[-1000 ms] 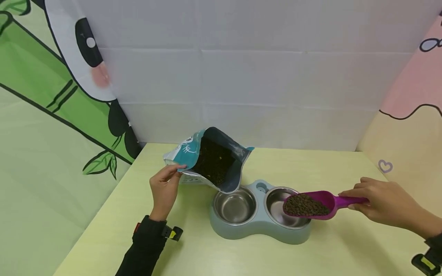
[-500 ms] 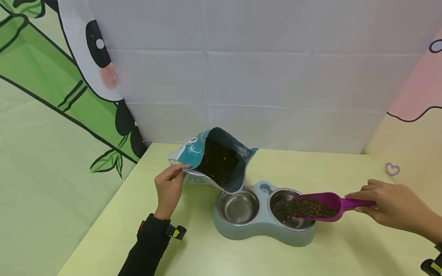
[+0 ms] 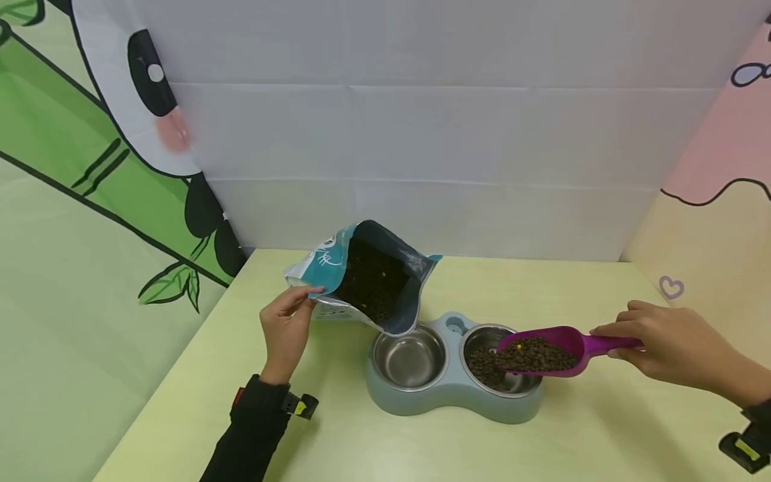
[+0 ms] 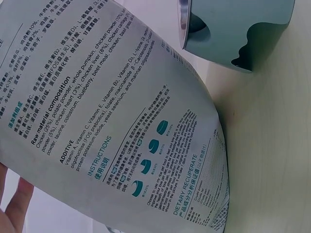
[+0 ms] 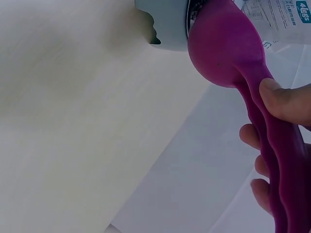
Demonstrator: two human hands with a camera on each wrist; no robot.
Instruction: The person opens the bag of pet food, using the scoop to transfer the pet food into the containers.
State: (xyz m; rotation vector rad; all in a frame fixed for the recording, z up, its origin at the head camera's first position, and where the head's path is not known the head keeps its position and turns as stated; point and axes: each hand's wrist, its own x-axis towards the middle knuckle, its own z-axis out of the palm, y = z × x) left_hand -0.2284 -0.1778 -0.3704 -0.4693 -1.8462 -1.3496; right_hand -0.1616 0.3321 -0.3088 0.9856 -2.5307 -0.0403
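Your left hand (image 3: 286,336) pinches a foil-lined bag (image 3: 328,268) while your right hand (image 3: 671,347) grips a smooth scoop (image 3: 573,341) of pebbly kibble (image 3: 538,355) over the waisted feeder (image 3: 453,395).

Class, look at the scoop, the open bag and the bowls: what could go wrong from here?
1. The purple scoop holds plenty of kibble above the right bowl, so pellets might miss the rim and scatter on the table.
2. The left hand pinches the tilted, open bag near its edge; a slip could spill the food inside.
3. In the head view, the scoop hides part of that bowl, so overfilling might go unnoticed.
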